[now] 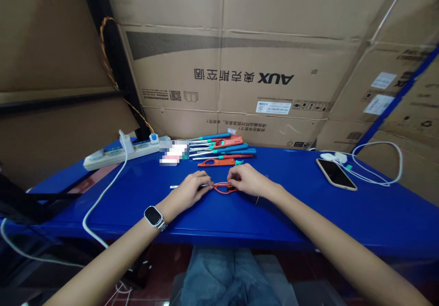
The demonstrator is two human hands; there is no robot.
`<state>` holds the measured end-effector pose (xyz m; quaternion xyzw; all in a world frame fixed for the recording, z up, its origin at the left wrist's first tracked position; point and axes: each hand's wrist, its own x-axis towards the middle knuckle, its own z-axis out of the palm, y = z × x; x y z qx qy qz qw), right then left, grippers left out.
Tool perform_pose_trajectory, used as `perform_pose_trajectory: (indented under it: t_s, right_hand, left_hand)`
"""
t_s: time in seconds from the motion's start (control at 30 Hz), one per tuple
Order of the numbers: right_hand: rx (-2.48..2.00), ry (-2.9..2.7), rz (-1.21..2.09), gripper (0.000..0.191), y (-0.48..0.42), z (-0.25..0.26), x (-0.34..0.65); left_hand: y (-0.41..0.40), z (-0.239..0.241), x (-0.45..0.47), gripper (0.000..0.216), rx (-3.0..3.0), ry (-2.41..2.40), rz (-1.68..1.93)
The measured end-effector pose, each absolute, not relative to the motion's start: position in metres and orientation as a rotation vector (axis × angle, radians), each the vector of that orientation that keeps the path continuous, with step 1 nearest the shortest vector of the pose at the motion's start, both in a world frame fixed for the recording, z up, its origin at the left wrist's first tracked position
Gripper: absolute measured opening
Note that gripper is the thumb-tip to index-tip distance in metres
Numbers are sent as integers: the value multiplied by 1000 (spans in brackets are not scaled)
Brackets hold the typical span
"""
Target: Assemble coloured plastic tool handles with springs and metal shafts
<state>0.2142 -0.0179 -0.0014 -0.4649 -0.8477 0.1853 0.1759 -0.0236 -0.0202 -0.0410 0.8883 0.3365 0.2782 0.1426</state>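
Note:
Between my hands, low over the blue tabletop, is an orange long-nosed lighter with a looped trigger guard; a thin wire runs along its upper side. My left hand has its fingers closed around the lighter's front part, and the metal tube sticks out to the left. The fingers of my right hand pinch the handle end, covering most of it. Just beyond lies an orange lighter half-shell, with a small green piece at its right end.
Several blue and red long lighters lie in a pile at the back of the table. A white power strip with a cable stands at the left. On the right are a phone and a white charger cable. Cardboard walls the back.

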Motion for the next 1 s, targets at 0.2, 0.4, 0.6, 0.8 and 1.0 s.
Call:
perform_pose_trajectory:
  t_s: [0.2, 0.4, 0.6, 0.8, 1.0]
  right_hand:
    - [-1230, -2639, 395, 11, -12, 16, 202]
    - [-1211, -2683, 313, 11, -12, 6, 199]
    - [-1220, -2561, 420, 14, -12, -1, 207]
    - [-1178, -2554, 452, 16, -11, -1, 209]
    - [-1192, -2550, 455, 17, -14, 0, 209]
  left_hand:
    - [-23, -40, -24, 24, 2557, 988, 792]
    - [-26, -38, -24, 22, 2563, 1036, 752]
    - [-25, -38, -24, 25, 2609, 1023, 770]
    - [-28, -37, -24, 24, 2610, 1054, 765]
    - [-31, -33, -25, 26, 2710, 1089, 667]
